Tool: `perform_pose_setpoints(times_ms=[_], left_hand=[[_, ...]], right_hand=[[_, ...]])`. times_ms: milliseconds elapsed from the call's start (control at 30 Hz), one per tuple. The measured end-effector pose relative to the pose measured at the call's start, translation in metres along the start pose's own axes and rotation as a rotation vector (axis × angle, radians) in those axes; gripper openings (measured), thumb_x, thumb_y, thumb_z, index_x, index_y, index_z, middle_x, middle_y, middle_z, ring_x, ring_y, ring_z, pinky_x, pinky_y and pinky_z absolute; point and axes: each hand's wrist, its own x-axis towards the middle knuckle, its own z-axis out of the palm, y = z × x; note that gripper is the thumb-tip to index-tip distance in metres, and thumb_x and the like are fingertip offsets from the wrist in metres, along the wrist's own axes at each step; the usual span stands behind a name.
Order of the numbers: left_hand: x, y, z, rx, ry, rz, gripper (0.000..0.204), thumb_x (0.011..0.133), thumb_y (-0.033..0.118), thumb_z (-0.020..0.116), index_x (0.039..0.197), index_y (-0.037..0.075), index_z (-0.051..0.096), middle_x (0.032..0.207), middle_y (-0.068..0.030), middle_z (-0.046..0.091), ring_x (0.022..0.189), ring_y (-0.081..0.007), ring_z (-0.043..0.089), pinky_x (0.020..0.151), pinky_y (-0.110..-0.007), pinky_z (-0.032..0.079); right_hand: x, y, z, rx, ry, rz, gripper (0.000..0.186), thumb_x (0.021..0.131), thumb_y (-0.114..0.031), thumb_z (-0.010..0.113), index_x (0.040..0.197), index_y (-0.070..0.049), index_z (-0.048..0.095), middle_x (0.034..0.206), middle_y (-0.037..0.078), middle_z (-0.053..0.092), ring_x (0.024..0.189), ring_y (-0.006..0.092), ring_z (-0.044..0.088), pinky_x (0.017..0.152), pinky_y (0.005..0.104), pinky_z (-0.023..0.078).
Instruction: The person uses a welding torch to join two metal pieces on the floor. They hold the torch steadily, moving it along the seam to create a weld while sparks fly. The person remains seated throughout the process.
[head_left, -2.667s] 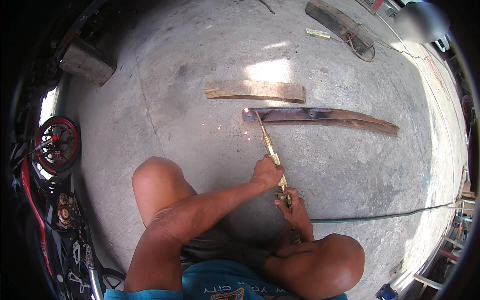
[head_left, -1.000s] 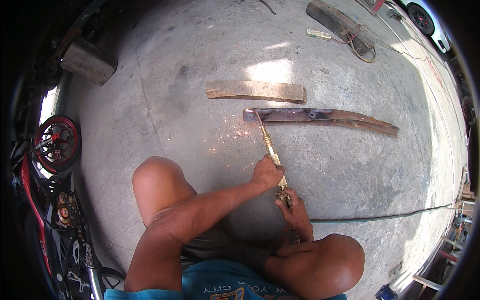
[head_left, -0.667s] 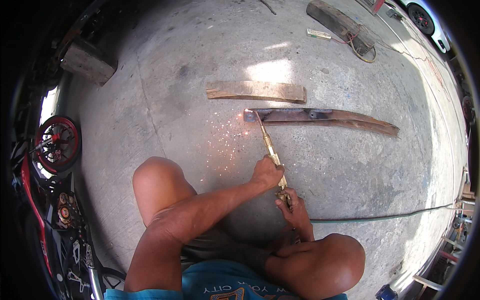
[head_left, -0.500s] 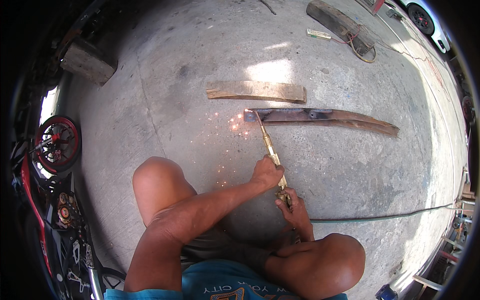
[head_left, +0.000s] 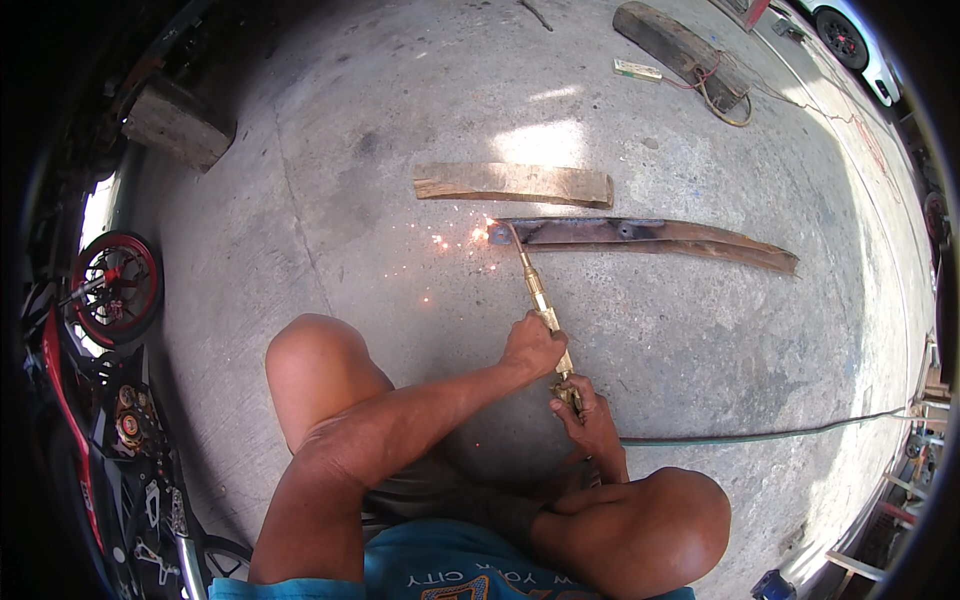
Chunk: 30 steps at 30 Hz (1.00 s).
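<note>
A brass gas torch point(head_left: 540, 293) points away from me, its bent tip at the left end of a dark steel bar point(head_left: 580, 231). Orange sparks point(head_left: 445, 240) spray leftward from that end onto the concrete. My left hand point(head_left: 534, 345) is closed round the torch's middle. Farther back, my right hand point(head_left: 592, 420) grips the torch at its valve end. The steel bar rests over a longer rusty metal piece point(head_left: 730, 254), which runs out to the right.
Beyond the steel lies a wooden block point(head_left: 515, 184). A green hose point(head_left: 760, 436) crosses the floor at right. A motorcycle point(head_left: 110, 400) stands at left, with a timber block point(head_left: 180, 122) behind it. Farther off are a wooden beam point(head_left: 680, 52) with wires and a parked car point(head_left: 850, 40).
The sparks have shifted and brightened at the bar's left end, with fewer falling near me. Both hands and the torch hold nearly the same place.
</note>
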Motion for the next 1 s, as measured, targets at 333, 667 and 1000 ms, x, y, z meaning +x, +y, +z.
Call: perform_pose_setpoints(times_ms=[333, 667, 1000], left_hand=[[0.001, -0.001, 0.005, 0.0, 0.003, 0.001, 0.046, 0.088, 0.022, 0.068, 0.113, -0.015, 0.058, 0.093, -0.0317, 0.071, 0.091, -0.0414, 0.074, 0.081, -0.046, 0.057], [-0.001, 0.001, 0.001, 0.046, 0.028, 0.019, 0.041, 0.089, 0.024, 0.069, 0.109, -0.01, 0.062, 0.093, -0.0302, 0.071, 0.09, -0.0411, 0.073, 0.08, -0.048, 0.055], [-0.001, 0.002, 0.007, -0.026, 0.049, 0.058, 0.033, 0.093, 0.023, 0.073, 0.104, -0.006, 0.062, 0.07, -0.0089, 0.063, 0.049, -0.0151, 0.054, 0.042, -0.034, 0.042]], right_hand=[[-0.004, 0.001, 0.003, -0.009, 0.047, -0.026, 0.037, 0.097, -0.022, 0.073, 0.124, -0.01, 0.051, 0.1, 0.021, 0.071, 0.089, 0.0408, 0.071, 0.077, 0.0445, 0.054], [-0.003, 0.011, -0.002, 0.009, -0.004, -0.038, 0.042, 0.097, -0.026, 0.074, 0.127, -0.012, 0.048, 0.103, 0.018, 0.072, 0.092, 0.0376, 0.072, 0.08, 0.0439, 0.055], [-0.008, -0.002, -0.023, -0.003, -0.075, -0.091, 0.041, 0.1, -0.03, 0.07, 0.131, -0.011, 0.054, 0.1, 0.015, 0.071, 0.086, 0.0295, 0.07, 0.078, 0.04, 0.053]])
